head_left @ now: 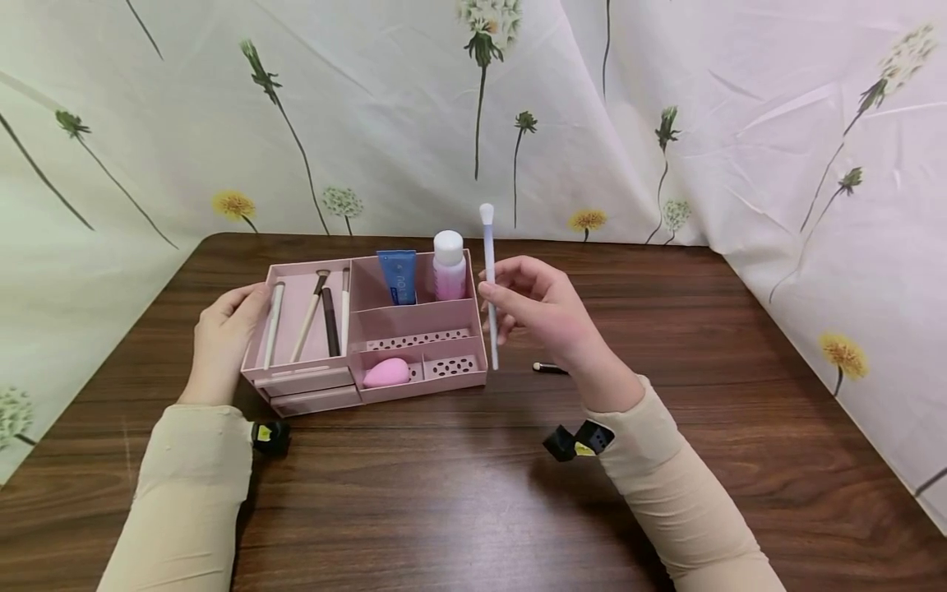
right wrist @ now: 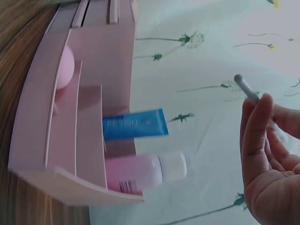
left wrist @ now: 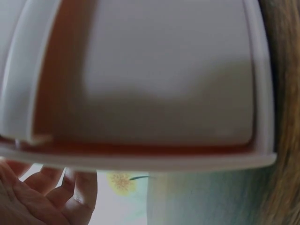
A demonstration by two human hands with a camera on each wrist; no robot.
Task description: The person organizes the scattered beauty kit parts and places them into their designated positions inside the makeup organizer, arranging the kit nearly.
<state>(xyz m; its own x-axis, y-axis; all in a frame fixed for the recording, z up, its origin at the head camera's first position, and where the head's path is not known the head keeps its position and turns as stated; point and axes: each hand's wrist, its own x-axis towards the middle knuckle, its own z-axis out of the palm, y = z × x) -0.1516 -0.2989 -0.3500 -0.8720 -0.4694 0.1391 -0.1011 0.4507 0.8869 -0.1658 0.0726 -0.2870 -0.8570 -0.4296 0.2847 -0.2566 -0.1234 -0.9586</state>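
A pink desktop organizer (head_left: 418, 314) stands on the table. My left hand (head_left: 226, 339) rests against its left side; in the left wrist view the loosely bent fingers (left wrist: 80, 194) lie along the outer wall. To the right of the organizer, my right hand (head_left: 543, 306) holds up a slim white makeup brush (head_left: 487, 247), pinched between thumb and fingers, nearly upright with its pale tip on top. The right wrist view shows the brush's rounded handle end (right wrist: 244, 85) sticking out past the fingertips. Beside the right hand, a short dark brush (head_left: 547, 368) lies partly hidden by the wrist.
Several brushes (head_left: 330, 321) lie in the organizer's left tray, above two drawers (head_left: 314, 401). Its right compartments hold a blue tube (head_left: 399, 278), a white-capped pink bottle (head_left: 449, 267) and a pink makeup sponge (head_left: 387, 372). A flowered cloth (head_left: 414, 123) hangs behind the table (head_left: 414, 493).
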